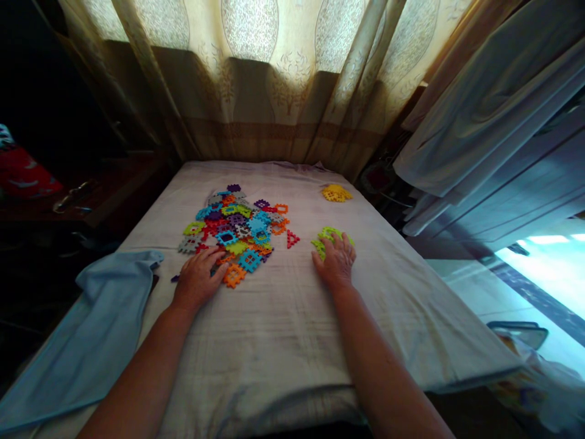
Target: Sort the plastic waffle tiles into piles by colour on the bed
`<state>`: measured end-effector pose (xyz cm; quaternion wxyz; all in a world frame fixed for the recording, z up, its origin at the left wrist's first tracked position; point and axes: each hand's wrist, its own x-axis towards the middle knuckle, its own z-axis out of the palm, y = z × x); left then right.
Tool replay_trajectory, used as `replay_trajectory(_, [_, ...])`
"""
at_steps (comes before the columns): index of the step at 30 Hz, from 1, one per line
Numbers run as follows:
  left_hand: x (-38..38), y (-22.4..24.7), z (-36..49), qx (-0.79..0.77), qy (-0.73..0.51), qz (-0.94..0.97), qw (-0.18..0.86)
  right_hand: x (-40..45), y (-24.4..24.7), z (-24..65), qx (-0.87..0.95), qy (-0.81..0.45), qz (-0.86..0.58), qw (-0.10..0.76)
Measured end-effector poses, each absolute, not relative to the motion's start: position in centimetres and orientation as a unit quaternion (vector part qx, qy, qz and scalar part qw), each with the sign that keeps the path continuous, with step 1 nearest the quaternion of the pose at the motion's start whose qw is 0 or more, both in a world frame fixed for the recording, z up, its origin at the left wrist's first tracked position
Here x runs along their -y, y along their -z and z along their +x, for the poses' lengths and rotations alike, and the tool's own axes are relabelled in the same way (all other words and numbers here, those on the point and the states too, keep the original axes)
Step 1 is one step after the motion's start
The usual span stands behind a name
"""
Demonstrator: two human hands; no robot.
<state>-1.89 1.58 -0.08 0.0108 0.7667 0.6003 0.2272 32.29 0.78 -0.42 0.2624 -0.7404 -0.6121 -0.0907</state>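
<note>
Bare forearms stretched over a pale cloth, fingers at toothed pieces

Both forearms (379, 360) run forward from the near edge, each ending in a hand. Spread under all ten fingers is the cloth-covered table (274, 341), and well beyond them hangs a patterned curtain (283, 103). To the left of the left fingers lies a light-blue cloth (100, 341).

Mostly ahead and to the right of the left fingers sits the mixed pile (236, 219) of colored pieces. The left hand (197, 274) is at its near edge, thumb parted from forefinger; whether they grip a piece, I cannot tell. The right hand (337, 262) rests spread, its fingers apart on the green pieces (328, 232). Well beyond those fingertips is a yellow stack (337, 192); between the two hands, nearer the right fingers, lies one red triangle (290, 239).
</note>
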Motion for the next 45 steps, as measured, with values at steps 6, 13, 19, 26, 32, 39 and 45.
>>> replay_trajectory(6, [-1.6,0.2,-1.9,-0.602,-0.232,0.764,0.011,-0.2,0.0,27.9,0.695,0.06,-0.661,0.276])
replay_trajectory(13, [-1.6,0.5,-2.0,-0.597,-0.235,0.767,0.009,-1.9,-1.0,24.0,0.707,-0.006,-0.661,0.251])
replay_trajectory(19, [-1.5,0.6,-2.1,-0.596,-0.245,0.764,0.002,-3.6,-1.0,21.9,0.697,-0.046,-0.671,0.248])
replay_trajectory(26, [-1.5,0.4,-2.1,-0.594,-0.247,0.766,0.009,-4.5,0.5,21.2,0.663,-0.072,-0.67,0.327])
replay_trajectory(32, [-1.4,0.1,-2.0,-0.603,-0.232,0.763,0.017,-4.5,0.7,22.1,0.632,-0.09,-0.683,0.355])
replay_trajectory(39, [-1.4,0.0,-2.0,-0.604,-0.225,0.764,0.023,-3.0,0.0,26.5,0.6,-0.055,-0.703,0.378])
replay_trajectory(45, [-1.6,0.2,-2.1,-0.599,-0.231,0.767,0.017,-2.3,-0.3,29.8,0.599,-0.064,-0.671,0.432])
